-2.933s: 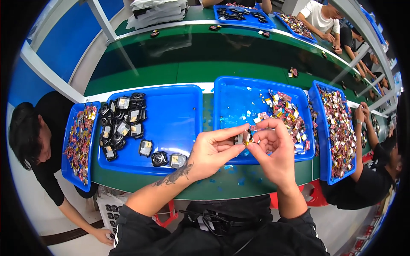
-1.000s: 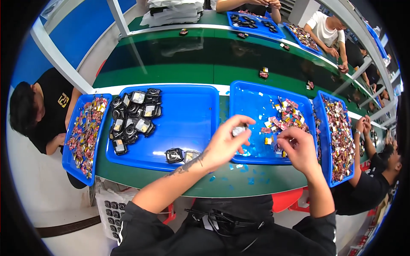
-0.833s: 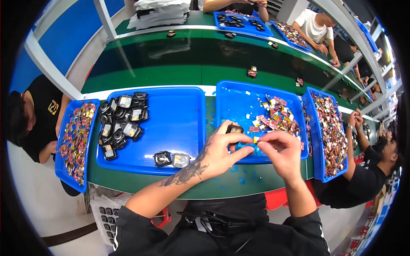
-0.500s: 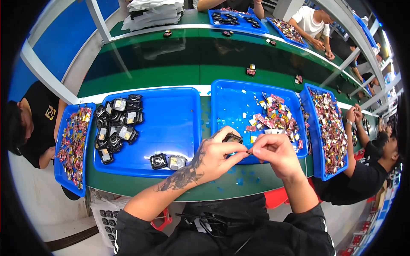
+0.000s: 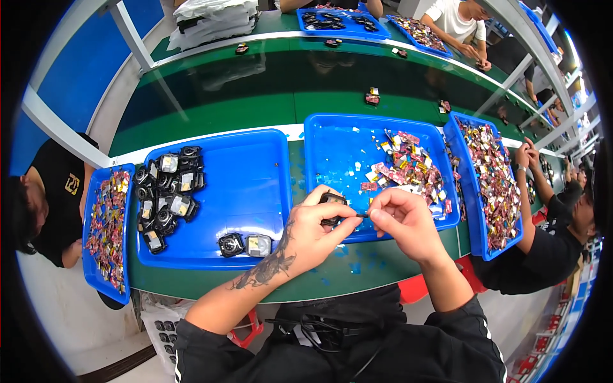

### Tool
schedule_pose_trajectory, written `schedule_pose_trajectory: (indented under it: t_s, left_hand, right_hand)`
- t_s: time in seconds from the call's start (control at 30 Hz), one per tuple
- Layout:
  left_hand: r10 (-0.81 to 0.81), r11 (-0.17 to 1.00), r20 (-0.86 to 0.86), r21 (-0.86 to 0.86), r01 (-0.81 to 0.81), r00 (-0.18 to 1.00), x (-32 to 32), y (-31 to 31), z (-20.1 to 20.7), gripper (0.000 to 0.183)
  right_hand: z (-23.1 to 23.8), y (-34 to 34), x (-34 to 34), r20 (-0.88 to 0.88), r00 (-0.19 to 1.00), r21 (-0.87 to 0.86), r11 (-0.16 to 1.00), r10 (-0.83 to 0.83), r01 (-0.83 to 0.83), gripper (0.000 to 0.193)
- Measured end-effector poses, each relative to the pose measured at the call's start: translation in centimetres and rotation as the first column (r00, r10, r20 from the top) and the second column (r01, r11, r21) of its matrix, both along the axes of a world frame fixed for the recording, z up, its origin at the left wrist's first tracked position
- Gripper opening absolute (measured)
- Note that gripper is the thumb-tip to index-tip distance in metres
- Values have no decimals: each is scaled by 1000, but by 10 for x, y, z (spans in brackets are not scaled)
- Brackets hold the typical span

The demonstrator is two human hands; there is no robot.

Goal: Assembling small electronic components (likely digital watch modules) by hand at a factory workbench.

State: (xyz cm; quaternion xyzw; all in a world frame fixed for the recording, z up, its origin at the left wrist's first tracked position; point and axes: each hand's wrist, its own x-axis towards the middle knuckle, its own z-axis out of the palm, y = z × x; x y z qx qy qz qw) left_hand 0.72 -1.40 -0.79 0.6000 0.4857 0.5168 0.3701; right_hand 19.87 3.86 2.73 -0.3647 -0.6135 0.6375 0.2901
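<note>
My left hand [image 5: 313,226] is closed around a small black watch-like housing [image 5: 332,203], over the near edge of the right blue tray [image 5: 329,169]. At its fingertips, my right hand [image 5: 407,225] pinches at a small dark piece [image 5: 364,215], too small to name, between the two hands. In the left blue tray [image 5: 246,172], several black housings [image 5: 166,195] are piled along the left side. Two more housings [image 5: 244,245] sit near the tray's front edge. Pink, yellow and silver small parts [image 5: 412,163] are heaped in the right tray's right half.
Narrow blue bins of mixed small parts flank the trays: a left bin [image 5: 126,239] and a right bin [image 5: 476,191]. A green conveyor belt [image 5: 242,96] runs behind, carrying scattered parts [image 5: 372,96]. Co-workers sit at both sides and across. Blue film scraps [image 5: 356,268] dot the green tabletop.
The view has shifted slightly. My hands stay together at the housing, and the right fingertips now sit a little higher around the dark piece.
</note>
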Motion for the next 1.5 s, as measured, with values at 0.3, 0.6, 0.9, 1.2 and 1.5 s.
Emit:
schedule_pose_trajectory:
  t_s: [0.3,0.6,0.9,1.2,1.5]
  left_hand:
    - [-17,984,-250,169,61,968,0,2,5,13]
    - [88,994,198,-85,-72,976,2,0,-5,14]
    - [43,995,109,-98,-32,993,7,1,-6,6]
    - [-24,986,721,-97,135,692,-6,6,-9,45]
    - [-111,959,655,-126,253,747,-4,4,5,48]
  right_hand:
    - [0,15,3,-6,965,-235,937,263,-257,16]
    - [-18,3,-22,119,971,479,869,-206,126,20]
    - [-15,-12,-27,-36,977,349,913,-210,210,13]
    - [-4,3,-13,-138,944,269,906,-299,326,15]
    - [15,-8,-35,158,951,424,888,-265,176,13]
